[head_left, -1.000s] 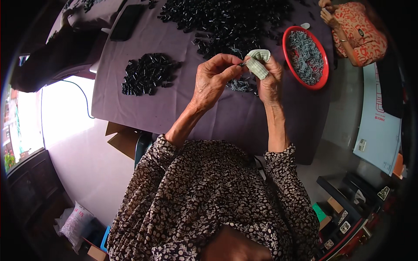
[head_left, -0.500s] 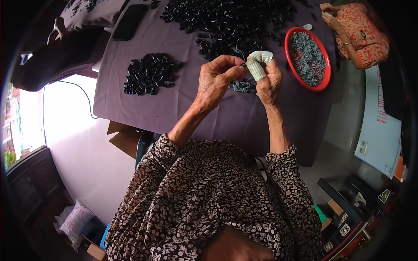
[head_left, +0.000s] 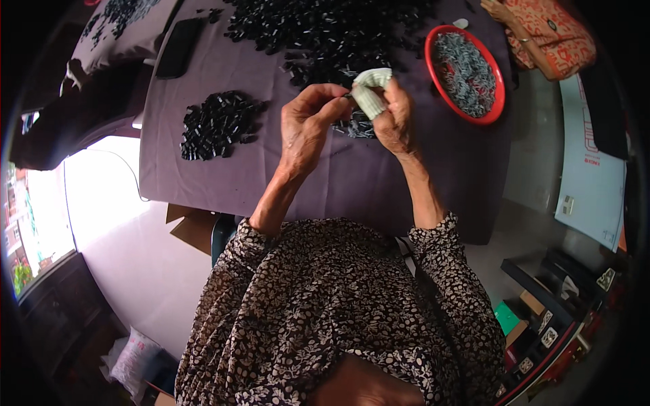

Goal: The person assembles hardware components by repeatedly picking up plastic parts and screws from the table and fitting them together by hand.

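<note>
My left hand is closed in a pinch, thumb against forefinger, on a small black piece. Meeting it there is my right hand, its thumb and forefinger wrapped in ribbed white finger covers. Those covered fingertips are closed at the same spot, and what lies between them is hidden. Below the fingertips, a little heap of grey, thin pieces rests on the cloth. To the left lies a pile of short black tube-like pieces.
A purple-grey cloth covers the table. At its far side spreads a large heap of black pieces. A red bowl of grey pieces stands right, near another person's arm. A dark phone-like slab lies far left.
The whole view has shifted, so table and hands appear farther left. Both hands stay together in their pinch, with only slight finger movement.
</note>
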Motion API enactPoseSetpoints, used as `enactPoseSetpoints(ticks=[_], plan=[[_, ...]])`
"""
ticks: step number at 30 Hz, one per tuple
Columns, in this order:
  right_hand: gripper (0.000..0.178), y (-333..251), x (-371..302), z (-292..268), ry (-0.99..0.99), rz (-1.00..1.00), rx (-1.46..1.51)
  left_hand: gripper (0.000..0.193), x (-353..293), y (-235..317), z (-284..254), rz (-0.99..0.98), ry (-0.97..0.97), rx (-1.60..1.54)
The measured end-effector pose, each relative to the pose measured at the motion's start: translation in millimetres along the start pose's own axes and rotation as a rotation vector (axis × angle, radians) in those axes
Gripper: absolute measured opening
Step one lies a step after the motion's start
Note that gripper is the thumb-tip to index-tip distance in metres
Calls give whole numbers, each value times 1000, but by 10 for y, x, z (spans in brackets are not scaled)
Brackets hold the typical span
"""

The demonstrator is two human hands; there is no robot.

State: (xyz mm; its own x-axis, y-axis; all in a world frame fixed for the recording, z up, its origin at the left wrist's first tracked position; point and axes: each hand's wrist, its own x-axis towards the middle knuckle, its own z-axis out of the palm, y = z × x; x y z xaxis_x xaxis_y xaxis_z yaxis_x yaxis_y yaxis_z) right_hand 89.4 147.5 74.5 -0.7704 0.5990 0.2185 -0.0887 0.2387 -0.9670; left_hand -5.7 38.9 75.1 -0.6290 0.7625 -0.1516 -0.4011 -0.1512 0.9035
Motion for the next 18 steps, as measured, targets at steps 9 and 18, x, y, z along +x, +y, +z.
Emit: enactPoseSetpoints(ticks=[9, 18], plan=[[12, 79, -20, 23, 62, -25, 158, 11, 4, 34, 22, 28, -66, -27], [14, 55, 6, 22, 29, -116, -74, 11, -14, 17, -19, 25, -42, -1]])
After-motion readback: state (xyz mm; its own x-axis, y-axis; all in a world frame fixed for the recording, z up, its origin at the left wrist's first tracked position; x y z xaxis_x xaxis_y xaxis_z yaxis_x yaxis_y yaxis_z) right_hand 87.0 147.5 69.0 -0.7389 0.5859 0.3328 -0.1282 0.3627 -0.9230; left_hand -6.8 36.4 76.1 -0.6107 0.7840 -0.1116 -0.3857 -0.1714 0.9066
